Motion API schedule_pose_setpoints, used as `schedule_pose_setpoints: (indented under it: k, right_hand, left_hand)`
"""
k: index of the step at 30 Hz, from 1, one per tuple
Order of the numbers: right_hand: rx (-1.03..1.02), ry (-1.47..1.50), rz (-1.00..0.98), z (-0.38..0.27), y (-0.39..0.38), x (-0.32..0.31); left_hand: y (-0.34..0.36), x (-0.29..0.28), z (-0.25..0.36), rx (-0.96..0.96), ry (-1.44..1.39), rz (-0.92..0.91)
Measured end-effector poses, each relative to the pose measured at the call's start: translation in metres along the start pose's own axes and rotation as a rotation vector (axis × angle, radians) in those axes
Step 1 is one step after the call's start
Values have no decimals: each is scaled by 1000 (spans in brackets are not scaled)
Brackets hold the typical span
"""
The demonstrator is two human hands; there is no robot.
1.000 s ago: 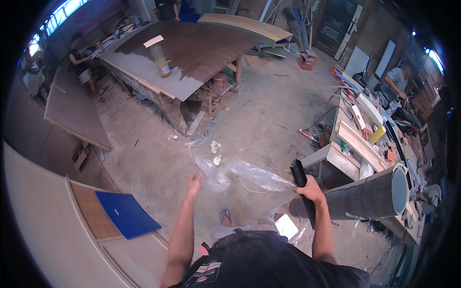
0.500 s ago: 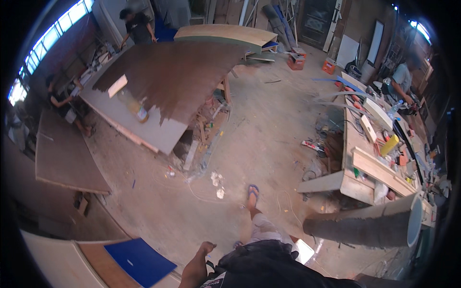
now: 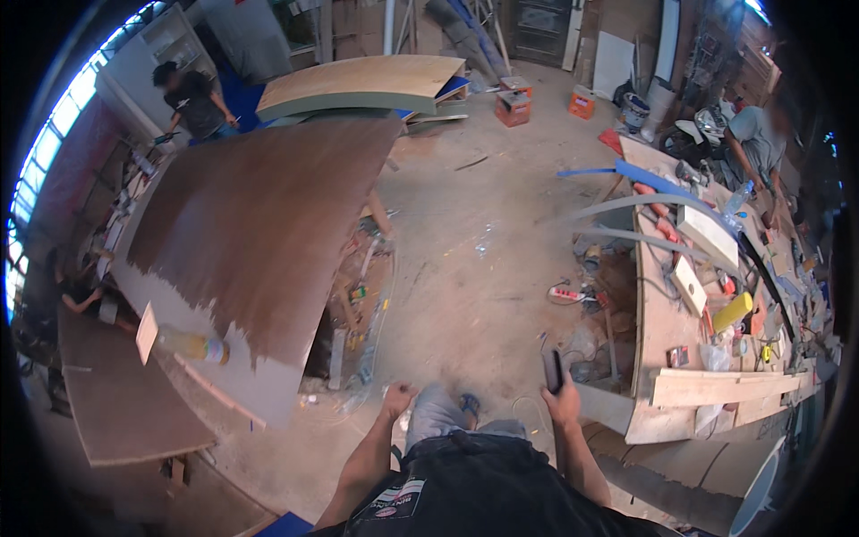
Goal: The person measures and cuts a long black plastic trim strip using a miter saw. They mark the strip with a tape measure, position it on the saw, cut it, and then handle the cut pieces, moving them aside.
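My right hand (image 3: 563, 404) is closed round a dark flat slab (image 3: 555, 369), shaped like a phone, held upright in front of my right thigh. Its face is too small to make out. Beside my left thigh hangs my left hand (image 3: 398, 400), fingers curled in, with nothing showing in them. Ahead on the left lies a large panel (image 3: 268, 197), coated brown over most of its top and pale grey along its near part. A bottle of yellowish liquid (image 3: 192, 345) and a small pale board (image 3: 147, 334) are on that grey part.
On the right stands a workbench (image 3: 658, 345) cluttered with tools, wood strips and a yellow cylinder (image 3: 733, 312). A large tube (image 3: 689, 470) lies below its near end. People work at the far left (image 3: 197, 103), left edge (image 3: 80, 291) and far right (image 3: 761, 143). A power strip (image 3: 566, 294) lies near the bench.
I have moved forward between the panel and the bench. My right hand has come into view with the dark slab. My left hand is further forward, and the blue sheet has mostly left the view.
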State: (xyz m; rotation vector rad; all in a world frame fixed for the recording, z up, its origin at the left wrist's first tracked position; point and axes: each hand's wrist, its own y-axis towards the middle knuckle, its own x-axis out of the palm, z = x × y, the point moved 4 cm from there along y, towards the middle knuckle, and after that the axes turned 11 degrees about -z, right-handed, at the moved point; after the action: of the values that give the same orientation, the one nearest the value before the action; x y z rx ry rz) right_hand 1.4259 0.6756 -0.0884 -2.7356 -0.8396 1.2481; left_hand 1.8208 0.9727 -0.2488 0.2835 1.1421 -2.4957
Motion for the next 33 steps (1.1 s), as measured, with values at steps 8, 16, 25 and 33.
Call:
schedule_pose_setpoints:
  k: [8,16,25,33]
  right_hand:
    - [-387,444,143,-242,252,-34]
    - [-167,884,422,-332,415,-94]
    - [-34,864,734,-307,588,-144]
    - [-41,1092,937,-258,819,-237]
  left_hand:
    - [102,11,399,775,33,-425]
    - [229,-42,599,848,80,-763]
    - [382,-77,755,980,481,-713]
    - [602,-145,898,766,612,-504]
